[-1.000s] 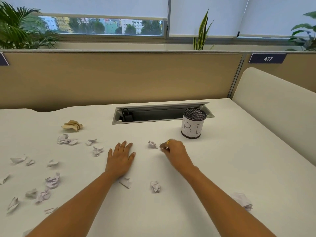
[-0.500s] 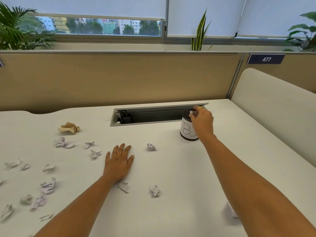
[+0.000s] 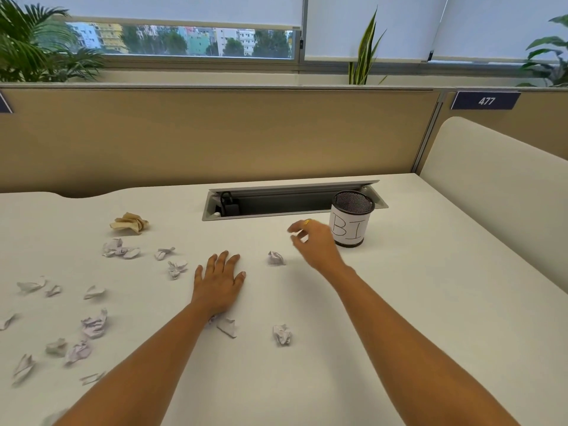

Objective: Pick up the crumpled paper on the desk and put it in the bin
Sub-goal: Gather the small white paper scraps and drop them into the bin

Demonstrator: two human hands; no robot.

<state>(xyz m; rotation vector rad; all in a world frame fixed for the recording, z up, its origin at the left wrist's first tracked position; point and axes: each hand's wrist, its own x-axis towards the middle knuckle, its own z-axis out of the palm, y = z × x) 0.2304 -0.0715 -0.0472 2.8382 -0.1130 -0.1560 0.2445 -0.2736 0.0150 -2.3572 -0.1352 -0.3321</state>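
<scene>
A black mesh bin (image 3: 352, 218) with a white paper label stands upright at the back right of the white desk (image 3: 415, 302). My right hand (image 3: 313, 242) hovers just left of the bin, fingers apart and empty, above and to the right of a crumpled white paper (image 3: 275, 258). My left hand (image 3: 219, 279) lies flat on the desk, palm down. Two more paper balls lie close in front: one (image 3: 227, 326) beside my left wrist, another (image 3: 282, 334) between my forearms. Several crumpled papers (image 3: 92, 325) are scattered over the left of the desk.
A crumpled tan paper (image 3: 130, 222) lies at the back left. An open cable tray (image 3: 276, 204) with a black plug is sunk into the desk behind the bin. A beige partition (image 3: 215, 133) closes the back and a cream divider (image 3: 498, 192) the right.
My right hand carried a paper from the desk to the top of the bin, and has now come back left and down from the bin, empty. My left hand stayed flat.
</scene>
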